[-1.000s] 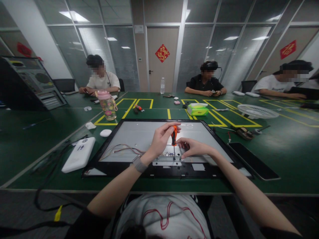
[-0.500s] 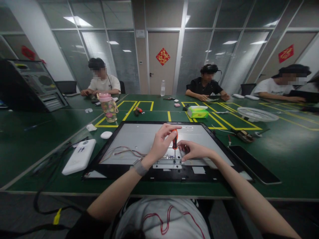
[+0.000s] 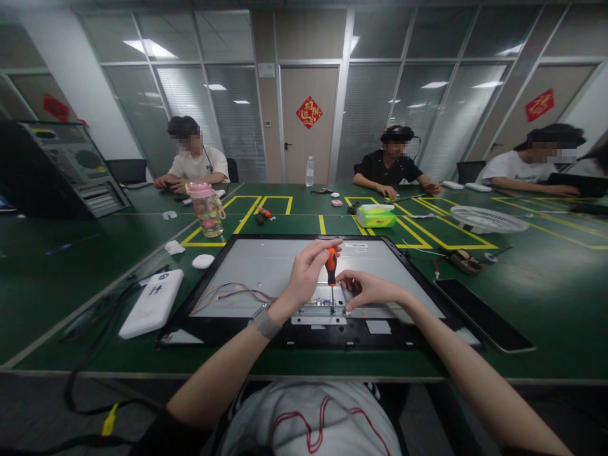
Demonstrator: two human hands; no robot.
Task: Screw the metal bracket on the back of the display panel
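Note:
An orange and black screwdriver [image 3: 331, 267] stands nearly upright, gripped from above by my left hand [image 3: 308, 269]. Its tip meets a metal bracket [image 3: 318, 320] at the near middle of a flat display panel [image 3: 247, 263], which lies back side up. My right hand [image 3: 368, 288] is at the bracket's right end, thumb on the near side and curved fingers on the far side, holding it. Below the driver's handle, part of a small circuit board [image 3: 323, 303] shows at the bracket. Thin wires [image 3: 242, 288] trail over the panel to the left.
Left of the panel are a white power bank [image 3: 152, 304], a round white case [image 3: 202, 261] and a pink-lidded bottle [image 3: 206, 212]. A black phone [image 3: 482, 313] lies right. Beyond sit a tissue pack [image 3: 376, 216], a computer case [image 3: 61, 168] and several people across the table.
My left hand shifts only slightly on the screwdriver, and my right hand keeps its place. The view tilts up a little. Across the table, the person in black moves their hands apart.

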